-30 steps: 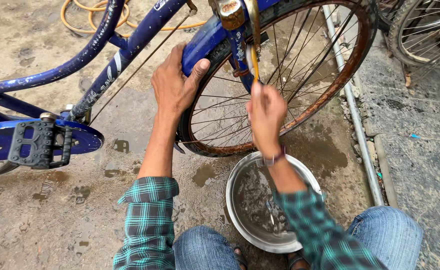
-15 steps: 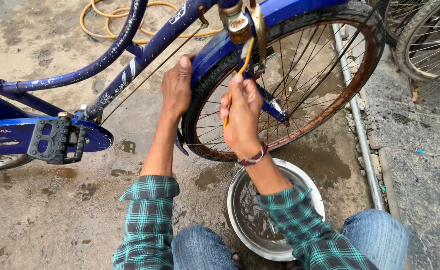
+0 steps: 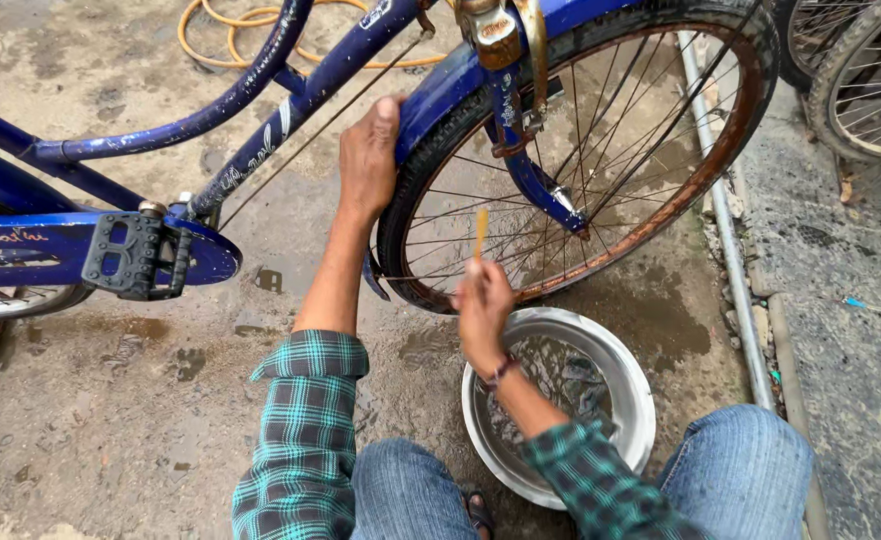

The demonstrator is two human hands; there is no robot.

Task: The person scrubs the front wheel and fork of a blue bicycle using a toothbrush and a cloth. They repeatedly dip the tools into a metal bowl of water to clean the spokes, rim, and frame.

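On wet, stained concrete ground (image 3: 110, 420), the left hand (image 3: 368, 160) clasps the blue bicycle's mudguard (image 3: 438, 95) over its rusty-rimmed front wheel (image 3: 700, 170). The right hand (image 3: 484, 305) pinches a thin yellow stick (image 3: 479, 232) upright against the spokes, above a metal basin (image 3: 628, 385) of water beside a grey pipe (image 3: 735, 290).

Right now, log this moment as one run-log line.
left hand: gripping blue bicycle mudguard | right hand: holding thin yellowish stick at rusty wheel | round metal water basin: below
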